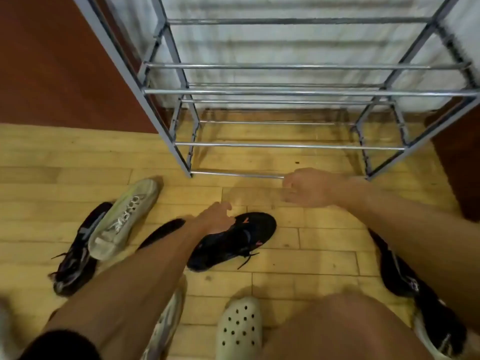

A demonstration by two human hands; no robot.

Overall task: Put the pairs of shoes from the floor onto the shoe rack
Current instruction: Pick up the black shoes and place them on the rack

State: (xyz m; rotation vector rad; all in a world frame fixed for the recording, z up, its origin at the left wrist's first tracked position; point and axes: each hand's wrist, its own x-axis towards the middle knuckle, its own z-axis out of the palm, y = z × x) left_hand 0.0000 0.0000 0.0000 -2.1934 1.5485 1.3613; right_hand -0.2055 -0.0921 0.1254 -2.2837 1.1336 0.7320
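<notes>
A grey metal shoe rack (285, 92) with bare chrome bars stands against the wall ahead. On the wooden floor in front lies a black sneaker with pink marks (241, 237). My left hand (215, 219) rests on its heel end, fingers curled at the collar. A second black shoe (163, 229) shows partly behind my left forearm. My right hand (309, 188) hovers near the rack's lowest front bar, fingers loosely curled, holding nothing. A beige sneaker (124, 216) lies over a dark sneaker (75, 255) at the left.
A dark shoe (397, 271) and a black-and-white one (439, 331) lie at the right under my forearm. A cream clog (239, 331) is on my foot at the bottom. A beige shoe (166, 323) peeks from under my left arm. A reddish-brown wall (52, 74) stands left.
</notes>
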